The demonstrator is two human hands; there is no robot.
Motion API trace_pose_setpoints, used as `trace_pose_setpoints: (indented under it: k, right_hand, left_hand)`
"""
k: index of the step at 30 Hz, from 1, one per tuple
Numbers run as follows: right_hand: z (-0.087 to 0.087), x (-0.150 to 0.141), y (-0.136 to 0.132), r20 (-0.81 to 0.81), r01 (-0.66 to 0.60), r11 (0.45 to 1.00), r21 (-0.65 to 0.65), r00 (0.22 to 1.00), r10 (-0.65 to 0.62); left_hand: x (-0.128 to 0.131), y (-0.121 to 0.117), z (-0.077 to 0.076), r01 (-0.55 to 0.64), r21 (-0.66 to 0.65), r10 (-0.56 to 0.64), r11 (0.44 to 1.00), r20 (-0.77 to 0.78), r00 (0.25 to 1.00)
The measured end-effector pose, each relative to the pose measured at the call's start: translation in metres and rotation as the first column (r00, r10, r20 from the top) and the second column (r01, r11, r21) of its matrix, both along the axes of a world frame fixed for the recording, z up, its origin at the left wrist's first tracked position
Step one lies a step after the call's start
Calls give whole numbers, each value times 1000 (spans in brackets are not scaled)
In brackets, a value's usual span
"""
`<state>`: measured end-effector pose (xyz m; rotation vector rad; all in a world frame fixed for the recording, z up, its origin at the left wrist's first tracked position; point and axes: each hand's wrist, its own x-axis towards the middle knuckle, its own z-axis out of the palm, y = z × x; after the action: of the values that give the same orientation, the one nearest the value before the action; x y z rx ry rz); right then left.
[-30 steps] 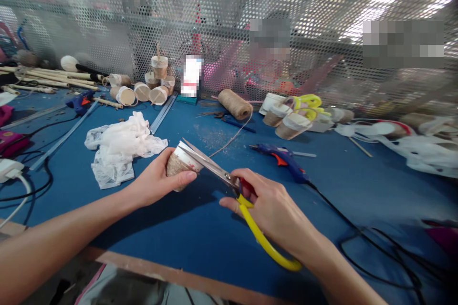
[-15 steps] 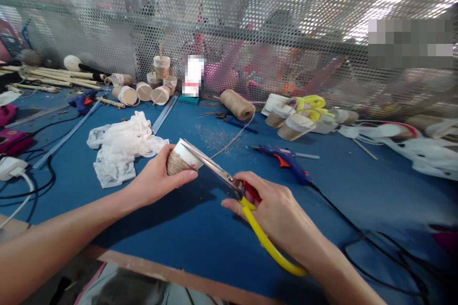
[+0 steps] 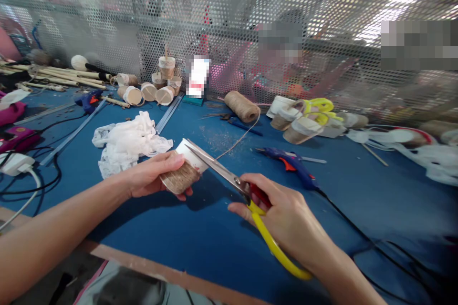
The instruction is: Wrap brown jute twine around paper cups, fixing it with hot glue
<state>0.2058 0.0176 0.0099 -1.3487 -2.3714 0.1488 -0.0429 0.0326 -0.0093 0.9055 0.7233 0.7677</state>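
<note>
The left hand [image 3: 157, 174] is gripping a white cup [image 3: 184, 167], thumb on its near side and fingertips curling beneath, holding it tilted just above the blue surface [image 3: 200, 257], nearer the front edge than the mesh. Brown twine is wrapping the cup's lower part; its upper band is showing white with reddish marks. The scissors [image 3: 229, 176] are lying across that white band, blades nearly together, and the right hand [image 3: 282, 209] is clasping their handles. White crumpled fabric [image 3: 132, 140] is sitting behind the left hand, a twine spool [image 3: 242, 106] is lying farther back, and a blue glue gun [image 3: 293, 162] is resting behind the right hand.

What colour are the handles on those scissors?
Yellow and red on the scissors, clearest in the head view.
</note>
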Motion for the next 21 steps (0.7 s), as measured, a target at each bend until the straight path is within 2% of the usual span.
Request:
trace_pose_setpoints:
  k: [8, 21]
  right_hand:
    - [-6, -2, 4, 20, -50, 999, -1, 999, 50]
    - [-2, -4, 1, 39, 5, 999, -54, 999, -3]
  left_hand:
    - [8, -3, 1, -54, 117, 64, 992, -88, 994]
    - [15, -7, -1, -119, 176, 154, 977, -201, 967]
